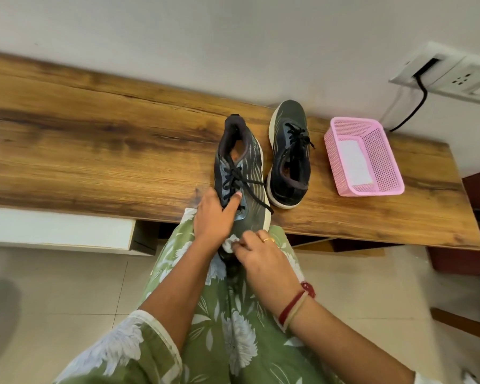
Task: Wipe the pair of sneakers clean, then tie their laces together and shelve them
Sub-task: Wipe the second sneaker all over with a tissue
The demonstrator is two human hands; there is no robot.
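Shoe [241,162] lies on table [94,134], toe overhanging the near edge. Left hand [214,217] is curled over the forefoot, thumb laid across the laces. Right hand [263,256] pinches a white wipe [229,243] against the toe.

Handling, judged: light; upper soft and yielding, sole stiffer. Best held at midfoot or heel collar. A loose lace [258,200] trails right and may snag.

Second shoe [288,162] stands just beside, reversed. Basket [336,156] sits further right, holding a white sheet.

Left grip [214,217] holds the near sneaker [247,173] on the bench [94,134]; right grip [263,253] pinches a white wipe [229,243] at its toe.
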